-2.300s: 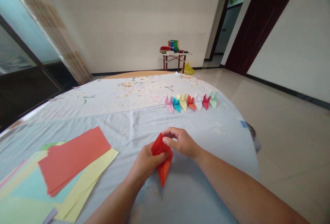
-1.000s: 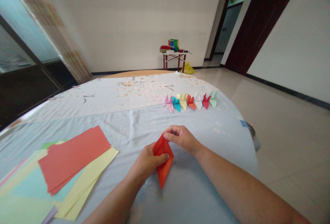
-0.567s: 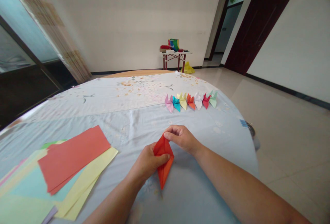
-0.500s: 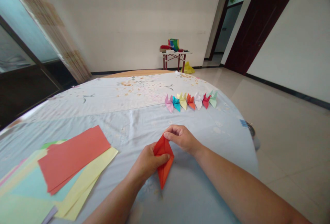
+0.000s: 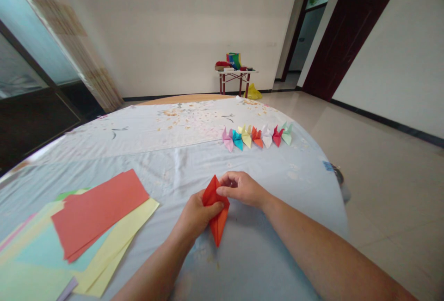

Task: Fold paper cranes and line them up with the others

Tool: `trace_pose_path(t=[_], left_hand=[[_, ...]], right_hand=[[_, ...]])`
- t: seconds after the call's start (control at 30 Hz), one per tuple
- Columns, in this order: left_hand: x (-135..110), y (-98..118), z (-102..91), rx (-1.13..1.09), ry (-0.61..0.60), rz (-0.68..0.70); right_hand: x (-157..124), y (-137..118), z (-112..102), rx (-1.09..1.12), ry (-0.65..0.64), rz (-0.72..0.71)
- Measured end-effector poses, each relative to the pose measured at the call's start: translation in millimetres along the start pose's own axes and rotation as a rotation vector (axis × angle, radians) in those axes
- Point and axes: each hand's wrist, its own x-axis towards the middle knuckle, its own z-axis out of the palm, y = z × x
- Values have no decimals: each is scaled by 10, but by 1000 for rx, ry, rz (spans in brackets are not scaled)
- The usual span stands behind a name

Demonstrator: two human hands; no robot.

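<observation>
A diamond-shaped piece of folded orange paper [image 5: 219, 224] is held upright above the table, its narrow point downward. My left hand [image 5: 198, 213] grips it from the left, thumb laid across its middle and fingers hidden behind. At the upper right edge, my right hand [image 5: 244, 189] has its thumb on the front of the paper and its bent index finger close by the edge. Beyond the hands stands a row of several small folded paper cranes [image 5: 257, 138] in pink, blue, yellow, orange, white, red and green.
Red paper sheets [image 5: 100, 213] lie on top of yellow, blue and green sheets [image 5: 34, 264] at the left. A pale flowered cloth [image 5: 166, 167] covers the round table. Against the far wall, a small table [image 5: 237, 72] carries a colourful bag; a yellow plastic bag [image 5: 254, 92] lies beside it.
My right hand's thumb has shifted from the paper's top tip down to its upper right edge. The orange paper has moved slightly left and its top tip is uncovered.
</observation>
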Motion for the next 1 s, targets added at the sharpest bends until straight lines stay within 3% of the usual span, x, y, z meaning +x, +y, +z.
trace_pose_path(t=[0.6, 0.87, 1.0], left_hand=[[-4, -33, 19, -7, -8, 34], [7, 41, -22, -65, 200, 73], [22, 40, -47, -40, 251, 115]], right_hand=[[9, -15, 50, 111, 94, -42], [8, 20, 6, -77, -5, 24], [15, 43, 19, -28, -20, 64]])
